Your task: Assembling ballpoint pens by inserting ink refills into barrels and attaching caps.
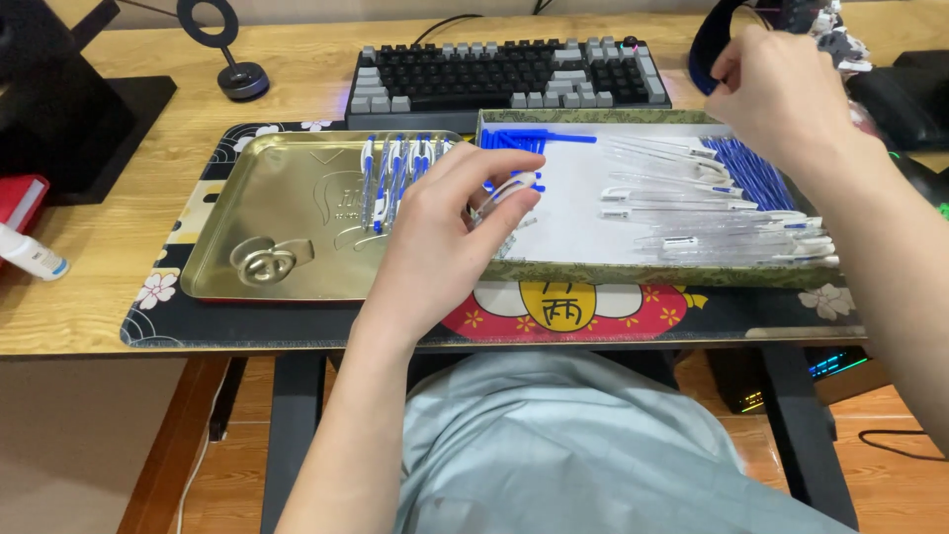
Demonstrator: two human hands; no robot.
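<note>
- Head view, nearest the camera: the person's lap in a pale blue-grey garment (583, 455) fills the bottom of the frame, under the edge of the wooden desk (89, 287).
- A patterned desk mat (554, 307) with flowers and a red-and-yellow figure lies along the desk's front edge, and both containers sit on it.
- The left hand (450, 232) reaches over the seam between the gold tray and the box, fingers curled and pinching a clear pen part with a white clip (509, 188) between thumb and fingertips.
- The gold metal tray (267, 218) lies to the left; a row of assembled blue-and-white pens (395, 173) rests at its far right side, just beside the left hand.
- The shallow box with a green patterned rim (633, 272) lies to the right; on its white floor are clear pen barrels (712, 237), blue refills (751, 173) at the far right, and blue parts (524, 138) at the far left corner.
- The right hand (781, 89) hovers above the box's far right corner, fingers loosely bunched together; whether it holds anything I cannot tell.
- A dark keyboard with grey keys (504, 74) stands behind the box.
- A small round stand with a ring (237, 74) sits left of the keyboard.
</note>
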